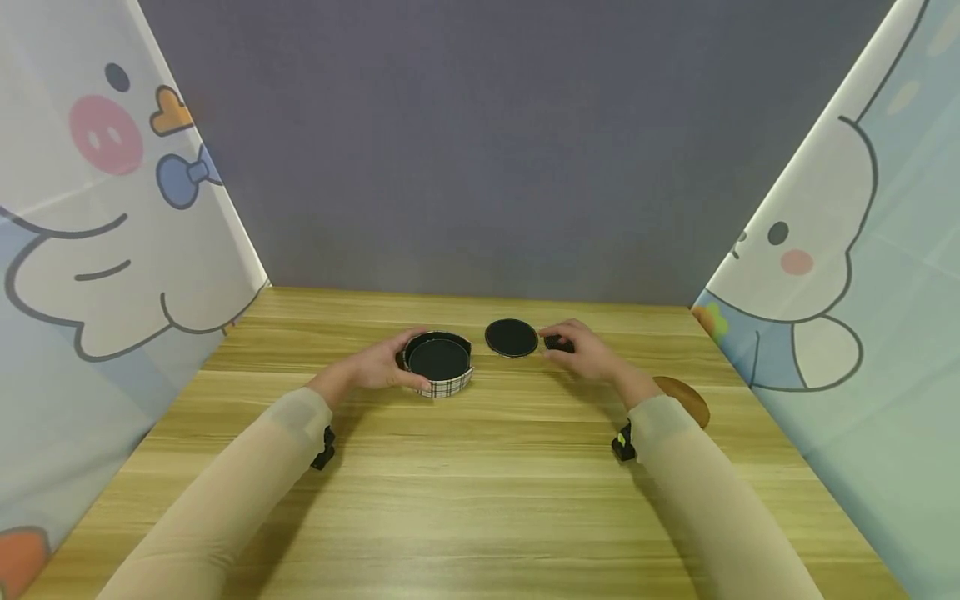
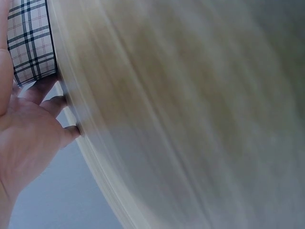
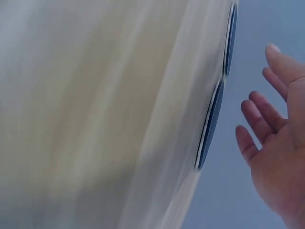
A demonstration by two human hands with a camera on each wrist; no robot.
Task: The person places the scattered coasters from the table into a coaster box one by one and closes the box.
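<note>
My left hand (image 1: 381, 365) grips a round coaster holder (image 1: 450, 387) from its left side, thumb in front and fingers around the back. The holder has a plaid outer wall, a black inside and a gap in its rim at the right; black round coasters (image 1: 439, 359) fill its inside. Just right of it, one black coaster (image 1: 512, 337) lies flat on the table. A second coaster (image 1: 557, 342) is partly hidden under my right hand (image 1: 588, 354), whose loosely bent fingers hover above it. In the right wrist view those fingers stand apart from the coasters, with nothing between them.
A brown oval wooden piece (image 1: 684, 400) lies by the right forearm, partly covered by the sleeve. The wood-grain table (image 1: 480, 500) meets a grey panel (image 1: 480, 167) at the back. Cartoon-printed curtains (image 1: 60, 275) flank both sides.
</note>
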